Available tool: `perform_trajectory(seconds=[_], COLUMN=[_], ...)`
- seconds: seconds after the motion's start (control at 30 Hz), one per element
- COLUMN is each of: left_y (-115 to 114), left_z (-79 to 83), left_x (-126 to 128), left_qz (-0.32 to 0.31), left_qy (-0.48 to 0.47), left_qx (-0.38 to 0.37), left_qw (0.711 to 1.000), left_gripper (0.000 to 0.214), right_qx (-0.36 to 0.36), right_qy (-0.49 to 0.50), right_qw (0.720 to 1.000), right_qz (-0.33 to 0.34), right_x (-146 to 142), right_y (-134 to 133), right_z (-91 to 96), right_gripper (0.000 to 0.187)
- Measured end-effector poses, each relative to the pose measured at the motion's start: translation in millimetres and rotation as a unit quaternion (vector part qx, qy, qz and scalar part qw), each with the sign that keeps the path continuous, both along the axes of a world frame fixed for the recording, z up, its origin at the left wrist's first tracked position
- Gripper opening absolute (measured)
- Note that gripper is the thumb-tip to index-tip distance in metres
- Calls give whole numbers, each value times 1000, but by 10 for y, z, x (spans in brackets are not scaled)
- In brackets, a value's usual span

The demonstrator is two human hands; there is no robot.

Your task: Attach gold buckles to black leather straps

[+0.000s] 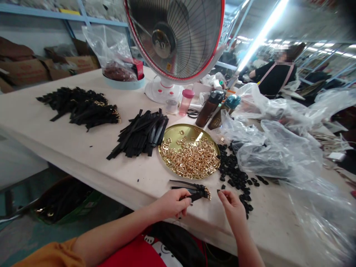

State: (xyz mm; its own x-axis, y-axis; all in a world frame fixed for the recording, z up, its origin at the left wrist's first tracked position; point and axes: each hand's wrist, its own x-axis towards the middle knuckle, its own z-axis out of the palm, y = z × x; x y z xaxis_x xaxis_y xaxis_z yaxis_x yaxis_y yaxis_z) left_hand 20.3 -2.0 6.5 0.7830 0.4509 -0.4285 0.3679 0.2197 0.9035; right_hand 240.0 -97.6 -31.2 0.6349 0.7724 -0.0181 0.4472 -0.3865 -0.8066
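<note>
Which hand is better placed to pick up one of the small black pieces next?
Probably the right hand. Its fingers hover empty beside the scattered small black pieces, while the left hand is closed on the black straps with a gold buckle.

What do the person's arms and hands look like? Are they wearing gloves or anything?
No gloves: both the left hand and the right hand are bare, with no rings or watch showing. The forearms are bare too. An orange sleeve is pushed up on the left arm, beside a red top.
</note>
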Motion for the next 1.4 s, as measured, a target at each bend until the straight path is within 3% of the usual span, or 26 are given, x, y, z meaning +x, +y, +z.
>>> perform_trajectory(seconds=[0.07, 0.1, 0.17, 0.2, 0.27, 0.43, 0.53, 0.63, 0.7, 0.87, 0.97, 1.07, 1.13, 1.2, 1.3, 1.4], left_y=[-5, -9, -18, -22, -23, -6, -3, -1, 5, 26, 27, 26, 25, 22, 5, -10], left_z=[67, 102, 158, 176, 184, 118, 98, 98, 92, 47, 30, 21, 21, 31, 64, 89], left_x=[12, 21, 39, 47, 52, 19, 3, 2, 8, 45, 53, 39, 19, -4, -31, -47], left_qz=[11, 18, 33, 39, 50, 57, 62, 70, 80, 94, 103, 106, 101, 102, 98, 76], left_qy=[1, -3, -19, -25, -28, -5, -10, -22, -30, -36, -42, -43, -41, -42, -38, -11], left_qx=[31, 50, 86, 100, 117, 152, 143, 136, 111, -32, -58, -58, -38, 14, 115, 189], left_qw=[999, 999, 996, 994, 991, 987, 988, 988, 990, 994, 992, 992, 993, 994, 988, 979], left_gripper=[26, 26, 24, 24, 23, 23, 24, 24, 23, 23, 24, 24, 23, 23, 22, 23], right_qx=[35, 63, 112, 128, 144, 170, 120, 75, 80, 112, 109, 101, 99, 108, 125, 127], right_qy=[136, 236, 426, 487, 524, 470, 444, 381, 325, 127, 29, 32, 98, 228, 440, 528], right_qw=[990, 970, 898, 864, 839, 865, 888, 921, 941, 984, 990, 991, 989, 967, 889, 837], right_qz=[4, 1, -12, -20, -40, -51, 4, 32, 41, 55, 81, 84, 58, 22, -32, -63], right_x=[-206, -316, -513, -590, -692, -747, -753, -773, -794, -840, -848, -855, -860, -863, -872, -899], right_y=[39, 63, 115, 140, 178, 199, 168, 137, 129, 138, 138, 140, 151, 175, 218, 233], right_z=[61, 104, 199, 243, 310, 354, 323, 280, 263, 239, 202, 173, 173, 185, 193, 166], right_gripper=[28, 25, 21, 20, 17, 25, 35, 30, 29, 21, 16, 15, 17, 19, 20, 19])
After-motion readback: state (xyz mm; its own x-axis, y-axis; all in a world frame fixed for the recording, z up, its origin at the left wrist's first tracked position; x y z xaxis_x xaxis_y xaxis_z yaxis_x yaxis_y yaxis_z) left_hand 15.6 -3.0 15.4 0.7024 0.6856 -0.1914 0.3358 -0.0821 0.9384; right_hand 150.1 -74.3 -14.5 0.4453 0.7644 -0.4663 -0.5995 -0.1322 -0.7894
